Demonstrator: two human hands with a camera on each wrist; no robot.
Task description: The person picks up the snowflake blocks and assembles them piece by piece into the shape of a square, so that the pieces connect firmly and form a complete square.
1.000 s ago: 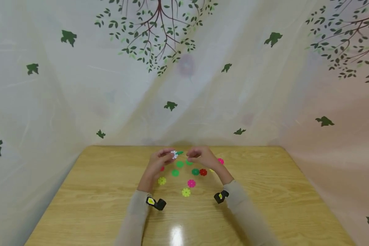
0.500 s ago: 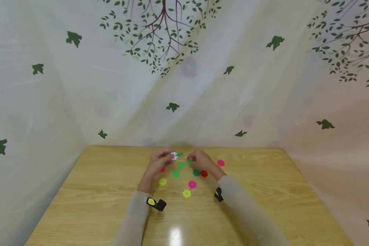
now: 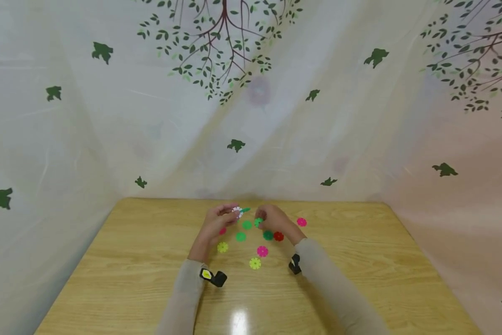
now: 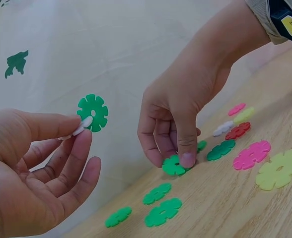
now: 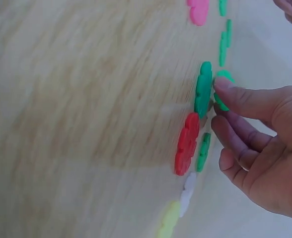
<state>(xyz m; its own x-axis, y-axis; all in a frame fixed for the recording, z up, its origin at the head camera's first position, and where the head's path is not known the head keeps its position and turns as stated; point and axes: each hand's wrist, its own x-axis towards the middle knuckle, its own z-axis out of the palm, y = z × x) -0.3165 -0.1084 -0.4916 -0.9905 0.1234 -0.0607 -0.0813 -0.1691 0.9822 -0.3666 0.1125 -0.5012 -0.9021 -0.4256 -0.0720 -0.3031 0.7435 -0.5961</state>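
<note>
My left hand pinches a white flower-shaped disc between thumb and fingers, held above the table. A green flower-shaped disc is slotted onto the white one at an angle and stands out from the fingertips. To the right, my right hand is lowered to the table and pinches another green disc, which is tilted up at its edge. In the right wrist view, the thumb lies against the face of this green disc, beside a darker green disc on the table.
Several loose discs lie around the hands on the wooden table: green, red, pink and yellow. Another pink disc lies farther right. A patterned curtain hangs behind the table.
My right hand has come down onto a green disc and now pinches it, tilting it up. My left hand keeps the joined white and green discs in nearly the same place.
</note>
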